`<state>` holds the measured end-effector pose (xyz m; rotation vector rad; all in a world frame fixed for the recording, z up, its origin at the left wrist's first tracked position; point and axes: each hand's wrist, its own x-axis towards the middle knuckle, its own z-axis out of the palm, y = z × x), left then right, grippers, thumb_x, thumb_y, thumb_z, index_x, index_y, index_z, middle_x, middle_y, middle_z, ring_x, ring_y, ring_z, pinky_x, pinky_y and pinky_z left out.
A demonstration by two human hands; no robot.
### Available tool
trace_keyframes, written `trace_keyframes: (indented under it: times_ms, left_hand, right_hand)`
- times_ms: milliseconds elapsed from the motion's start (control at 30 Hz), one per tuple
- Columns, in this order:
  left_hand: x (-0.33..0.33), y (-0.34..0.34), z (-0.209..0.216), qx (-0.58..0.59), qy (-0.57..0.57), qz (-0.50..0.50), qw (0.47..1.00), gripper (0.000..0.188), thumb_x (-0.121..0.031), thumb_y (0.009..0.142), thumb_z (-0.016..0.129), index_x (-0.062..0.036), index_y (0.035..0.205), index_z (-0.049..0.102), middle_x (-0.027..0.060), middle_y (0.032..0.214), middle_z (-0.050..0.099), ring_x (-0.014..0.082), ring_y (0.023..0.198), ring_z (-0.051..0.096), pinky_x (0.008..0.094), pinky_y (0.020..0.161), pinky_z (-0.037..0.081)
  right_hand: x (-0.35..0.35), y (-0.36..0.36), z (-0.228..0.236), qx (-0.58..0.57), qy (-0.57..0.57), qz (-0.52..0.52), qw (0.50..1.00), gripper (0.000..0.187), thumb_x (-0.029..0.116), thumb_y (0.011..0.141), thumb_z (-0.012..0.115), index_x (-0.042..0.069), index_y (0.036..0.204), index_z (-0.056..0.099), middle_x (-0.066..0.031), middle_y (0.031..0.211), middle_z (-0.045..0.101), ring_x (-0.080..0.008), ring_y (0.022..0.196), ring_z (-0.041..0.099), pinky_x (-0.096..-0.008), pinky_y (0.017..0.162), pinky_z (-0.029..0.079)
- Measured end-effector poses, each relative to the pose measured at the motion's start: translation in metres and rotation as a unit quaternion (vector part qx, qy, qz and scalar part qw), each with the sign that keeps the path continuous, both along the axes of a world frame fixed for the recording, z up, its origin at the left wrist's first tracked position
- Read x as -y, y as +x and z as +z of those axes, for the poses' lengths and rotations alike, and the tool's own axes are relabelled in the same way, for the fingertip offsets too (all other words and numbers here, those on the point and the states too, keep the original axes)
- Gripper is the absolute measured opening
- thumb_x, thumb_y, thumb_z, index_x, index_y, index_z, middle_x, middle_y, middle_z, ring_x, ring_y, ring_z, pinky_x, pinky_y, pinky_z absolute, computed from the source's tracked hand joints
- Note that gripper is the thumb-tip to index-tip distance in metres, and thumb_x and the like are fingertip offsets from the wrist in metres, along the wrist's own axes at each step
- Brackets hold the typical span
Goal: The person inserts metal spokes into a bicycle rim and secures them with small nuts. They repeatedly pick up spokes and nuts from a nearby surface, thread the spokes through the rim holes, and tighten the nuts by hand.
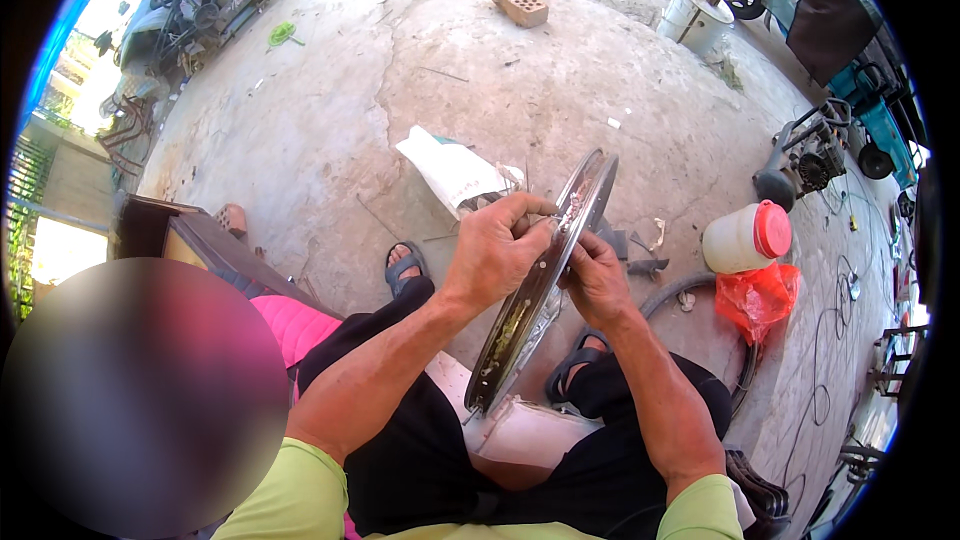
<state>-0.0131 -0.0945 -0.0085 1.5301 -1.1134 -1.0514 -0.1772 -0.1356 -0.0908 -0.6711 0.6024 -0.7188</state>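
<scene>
A metal wheel rim (487, 380) stands on edge, tilted, between my knees, with holes along its band and no tyre. My left hand (500, 252) is closed in a pinch against the rim's upper left side; whatever lies between thumb and forefinger is too small to make out. From the other side my right hand (600, 285) grips the rim, its fingertips partly hidden behind the metal. Below the rim is a whitish block-like piece (540, 432). Just beyond my hands lies a white sack (452, 172) with thin dark pieces at its mouth.
To the right stand a whitish jar with a red lid (735, 238) and a red plastic bag (757, 298), near a dark hose (680, 292). A compressor-like machine (803, 155), a white bucket (694, 18) and a perforated brick (520, 5) sit farther out. A person in pink (292, 328) is close on my left.
</scene>
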Motion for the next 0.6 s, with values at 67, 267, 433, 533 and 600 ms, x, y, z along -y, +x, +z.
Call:
trace_keyframes:
  times_ms: [67,267,433,533,600]
  left_hand:
    - [0.0,-0.001,-0.001,-0.017,0.007,-0.004,1.0,0.021,-0.01,0.092,0.064,0.0037,0.108,0.068,0.0025,0.075,0.069,0.0038,0.064,0.059,0.0218,0.058,0.049]
    - [0.002,0.002,0.005,0.02,0.025,-0.048,0.998,0.022,-0.01,0.093,0.063,0.0031,0.11,0.068,0.0036,0.073,0.069,0.0044,0.065,0.061,0.0233,0.058,0.05]
    - [0.009,0.007,0.013,0.141,-0.032,-0.102,0.984,0.022,-0.009,0.09,0.062,0.0013,0.106,0.071,0.0103,0.075,0.07,0.0108,0.064,0.065,0.0282,0.061,0.053]
    - [0.013,0.006,0.014,0.18,-0.057,-0.111,0.976,0.022,-0.009,0.088,0.061,0.0008,0.104,0.072,0.0144,0.077,0.071,0.0173,0.065,0.069,0.0311,0.064,0.054]
    - [0.015,0.006,0.014,0.208,-0.07,-0.115,0.969,0.022,-0.01,0.087,0.06,0.0002,0.103,0.072,0.0163,0.078,0.071,0.0214,0.066,0.07,0.0326,0.065,0.055]
  right_hand:
    - [0.0,-0.002,-0.003,0.01,-0.002,0.001,1.0,0.02,0.023,0.101,0.061,0.006,0.11,0.069,0.0012,0.089,0.066,-0.0061,0.07,0.052,-0.022,0.061,0.042]
    - [0.0,-0.006,0.001,0.037,0.005,0.014,0.999,0.021,0.02,0.101,0.06,0.005,0.113,0.068,-0.0002,0.094,0.066,-0.0085,0.078,0.056,-0.0248,0.068,0.045]
    - [0.002,-0.007,-0.005,0.026,-0.003,0.026,0.999,0.023,0.021,0.101,0.06,0.004,0.115,0.067,-0.0007,0.096,0.066,-0.0083,0.079,0.055,-0.0251,0.068,0.045]
    - [0.001,-0.006,-0.002,0.028,-0.004,0.025,0.999,0.024,0.022,0.101,0.06,0.004,0.116,0.067,-0.0006,0.095,0.065,-0.008,0.079,0.055,-0.0251,0.068,0.045]
    - [0.0,-0.006,-0.001,0.026,-0.006,0.025,0.999,0.025,0.022,0.101,0.06,0.004,0.117,0.067,-0.0005,0.095,0.065,-0.0079,0.079,0.054,-0.0249,0.068,0.045]
